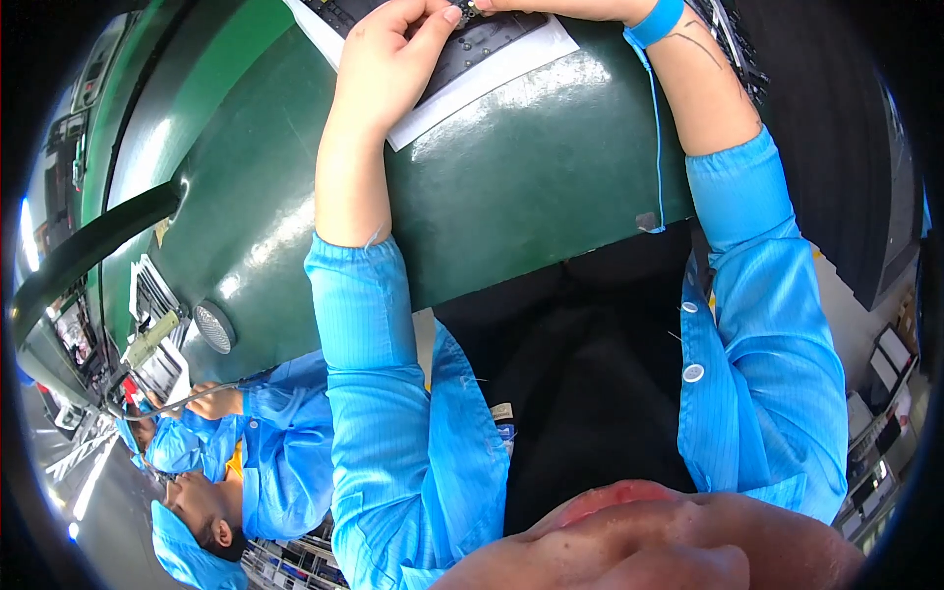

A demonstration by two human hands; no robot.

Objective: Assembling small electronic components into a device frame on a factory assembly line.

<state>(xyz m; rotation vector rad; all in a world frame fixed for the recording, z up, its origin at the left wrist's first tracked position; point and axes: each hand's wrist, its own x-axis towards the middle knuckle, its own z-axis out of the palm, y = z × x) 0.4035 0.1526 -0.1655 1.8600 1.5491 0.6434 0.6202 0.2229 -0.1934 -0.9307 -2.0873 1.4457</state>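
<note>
At the top edge, my left hand [385, 54] is closed, its thumb and bent fingers pinching a small dark part [466, 14] with light specks. My right hand [565, 7] meets it from the other side, its thumb at the same part; the upper edge cuts off most of its fingers. Below both hands lies a black tray [489, 46] bearing several small dark round pieces. A white sheet [482, 95] sticks out from under the tray. Around my right wrist sits a blue wrist strap [657, 22], its thin cord hanging down to the table's near edge.
The green table [511, 206] has a glossy top. On the right, black cables [739, 49] lie beyond my forearm. To the left are a dark curved bar [93, 246], a round lamp-like head [213, 326] and a co-worker [285, 447] in blue clothing.
</note>
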